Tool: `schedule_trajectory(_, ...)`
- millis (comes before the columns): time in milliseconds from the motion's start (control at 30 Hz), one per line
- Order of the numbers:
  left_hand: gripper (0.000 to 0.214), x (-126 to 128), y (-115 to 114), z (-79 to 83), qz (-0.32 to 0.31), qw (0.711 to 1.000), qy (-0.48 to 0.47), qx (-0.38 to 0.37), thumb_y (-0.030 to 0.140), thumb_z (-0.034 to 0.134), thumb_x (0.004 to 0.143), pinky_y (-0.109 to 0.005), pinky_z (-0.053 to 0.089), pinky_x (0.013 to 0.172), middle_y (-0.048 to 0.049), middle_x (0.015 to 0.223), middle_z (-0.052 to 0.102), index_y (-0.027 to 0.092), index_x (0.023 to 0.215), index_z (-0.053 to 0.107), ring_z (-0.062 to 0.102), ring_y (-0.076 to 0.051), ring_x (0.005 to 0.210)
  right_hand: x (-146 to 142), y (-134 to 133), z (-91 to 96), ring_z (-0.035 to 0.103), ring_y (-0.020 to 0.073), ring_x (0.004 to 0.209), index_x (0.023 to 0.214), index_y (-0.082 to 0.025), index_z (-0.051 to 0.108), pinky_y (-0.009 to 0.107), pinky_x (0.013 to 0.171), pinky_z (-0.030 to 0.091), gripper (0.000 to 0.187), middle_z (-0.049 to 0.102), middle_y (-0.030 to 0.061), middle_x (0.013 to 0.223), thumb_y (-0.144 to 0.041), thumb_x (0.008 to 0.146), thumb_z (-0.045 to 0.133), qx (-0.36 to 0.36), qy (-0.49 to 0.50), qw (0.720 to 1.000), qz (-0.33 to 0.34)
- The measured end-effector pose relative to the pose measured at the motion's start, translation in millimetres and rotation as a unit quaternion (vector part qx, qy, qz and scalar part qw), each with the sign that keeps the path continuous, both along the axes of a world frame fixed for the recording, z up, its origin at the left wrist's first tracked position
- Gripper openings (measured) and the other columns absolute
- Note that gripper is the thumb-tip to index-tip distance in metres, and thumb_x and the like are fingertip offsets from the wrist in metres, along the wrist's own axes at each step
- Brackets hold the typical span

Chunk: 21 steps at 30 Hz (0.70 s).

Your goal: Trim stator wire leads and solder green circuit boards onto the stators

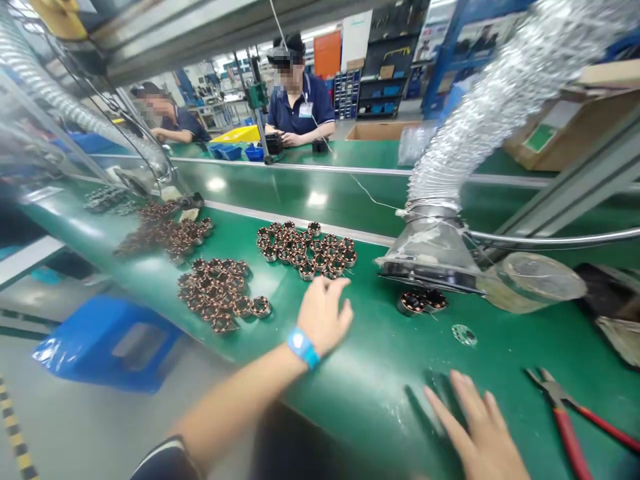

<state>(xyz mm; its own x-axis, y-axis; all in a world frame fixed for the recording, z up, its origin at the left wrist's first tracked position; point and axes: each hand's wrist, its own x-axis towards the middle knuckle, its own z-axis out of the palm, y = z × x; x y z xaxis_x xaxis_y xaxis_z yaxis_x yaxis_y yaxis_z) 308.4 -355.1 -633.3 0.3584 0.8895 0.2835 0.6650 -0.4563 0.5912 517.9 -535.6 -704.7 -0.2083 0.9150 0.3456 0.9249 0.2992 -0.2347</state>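
Spreading open and empty, left hand (324,315) and right hand (477,430) over a green bench (360,373) beside copper-wound stators (217,293), co-worker (300,100) beyond.

Dark shelving (387,87) stands behind long green workbenches (300,200).

A foil fume duct (480,140) hangs above the green workbench (380,373).

Single head-worn camera, looking forward and down from above the person's fingers (325,300) across the glossy green worktop (380,380). Fingers sit near, low in frame; a second green worktop (320,207) lies well beyond them.
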Motion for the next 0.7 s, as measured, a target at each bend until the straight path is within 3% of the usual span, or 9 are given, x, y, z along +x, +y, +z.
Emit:
schedule_trajectory(33, 0.034, -5, 13, -2.4, 0.016, 1.000, 0.006, -0.003, 0.021, 0.050, 0.081, -0.046, 0.042, 0.088, -0.0128, 0.108, 0.052, 0.017, 0.115, 0.052, 0.052, -0.026, 0.102, -10, 7, 5.5, 0.026, 0.0526, 0.126, 0.136, -0.020, 0.039, 0.073, 0.093, 0.025, 0.081, 0.004, 0.0181, 0.152, -0.050, 0.066, 0.067, 0.005, -0.021, 1.000, 0.007)
schedule_trajectory(133, 0.029, -12, 39, -13.7, 0.024, 0.999, 0.013, -0.018, 0.029, 0.055, 0.083, -0.044, 0.046, 0.084, -0.0091, 0.112, 0.054, 0.016, 0.109, 0.054, 0.055, -0.022, 0.098, -30, 30, 17.2, 0.019, 0.0468, 0.132, 0.132, -0.025, 0.045, 0.069, 0.099, 0.019, 0.061, -0.003, 0.0129, 0.153, -0.047, 0.077, 0.060, 0.021, -0.033, 0.999, -0.019)
schedule_trajectory(233, 0.028, -16, 42, -21.3, 0.007, 0.999, -0.005, -0.031, 0.031, 0.052, 0.086, -0.042, 0.049, 0.081, -0.0071, 0.111, 0.057, 0.015, 0.108, 0.055, 0.057, -0.020, 0.095, -25, 47, 26.6, 0.018, 0.0454, 0.132, 0.126, -0.016, 0.052, 0.068, 0.102, 0.011, 0.052, 0.019, 0.0208, 0.149, -0.040, 0.081, 0.057, 0.044, -0.011, 0.997, -0.065)
schedule_trajectory(333, 0.029, -24, 19, -23.9, 0.004, 0.998, -0.052, -0.044, 0.030, 0.057, 0.082, -0.040, 0.050, 0.079, -0.0068, 0.101, 0.060, 0.013, 0.106, 0.054, 0.059, -0.019, 0.090, -16, 50, 39.0, 0.023, 0.0419, 0.132, 0.115, -0.007, 0.058, 0.065, 0.104, 0.012, 0.042, 0.043, 0.0243, 0.134, -0.037, 0.086, 0.048, 0.076, 0.057, 0.989, -0.113)
schedule_trajectory(400, 0.046, -27, -8, -24.3, 0.005, 0.994, -0.099, -0.055, 0.028, 0.065, 0.075, -0.038, 0.051, 0.079, -0.0070, 0.096, 0.061, 0.012, 0.114, 0.048, 0.061, -0.018, 0.087, -17, 49, 47.1, 0.040, 0.0359, 0.124, 0.108, -0.011, 0.060, 0.059, 0.102, 0.029, 0.036, 0.053, 0.0202, 0.123, -0.036, 0.089, 0.042, 0.074, 0.123, 0.981, -0.128)
schedule_trajectory(500, 0.070, -24, -52, -21.2, -0.013, 0.983, -0.168, -0.072, 0.027, 0.071, 0.069, -0.032, 0.053, 0.078, -0.0075, 0.102, 0.059, 0.017, 0.128, 0.035, 0.062, -0.017, 0.088, -33, 46, 55.8, 0.062, 0.0250, 0.098, 0.100, -0.017, 0.063, 0.044, 0.085, 0.052, 0.032, 0.066, 0.0127, 0.103, -0.034, 0.092, 0.038, 0.010, 0.219, 0.970, -0.103)
schedule_trajectory(600, 0.056, -17, -82, -13.9, -0.020, 0.976, -0.203, -0.079, 0.030, 0.073, 0.067, -0.033, 0.054, 0.077, -0.0076, 0.102, 0.057, 0.020, 0.116, 0.050, 0.060, -0.019, 0.092, -53, 46, 60.5, 0.067, 0.0213, 0.091, 0.101, -0.016, 0.065, 0.039, 0.080, 0.056, 0.033, 0.070, 0.0100, 0.099, -0.035, 0.094, 0.038, -0.061, 0.294, 0.952, -0.066)
schedule_trajectory(700, 0.046, -10, -95, -7.2, -0.018, 0.975, -0.213, -0.057, 0.032, 0.074, 0.065, -0.035, 0.054, 0.076, -0.0080, 0.098, 0.057, 0.019, 0.105, 0.056, 0.060, -0.020, 0.090, -66, 45, 63.2, 0.066, 0.0214, 0.094, 0.104, -0.017, 0.064, 0.035, 0.080, 0.057, 0.034, 0.069, 0.0098, 0.104, -0.040, 0.090, 0.045, -0.095, 0.360, 0.927, -0.049)
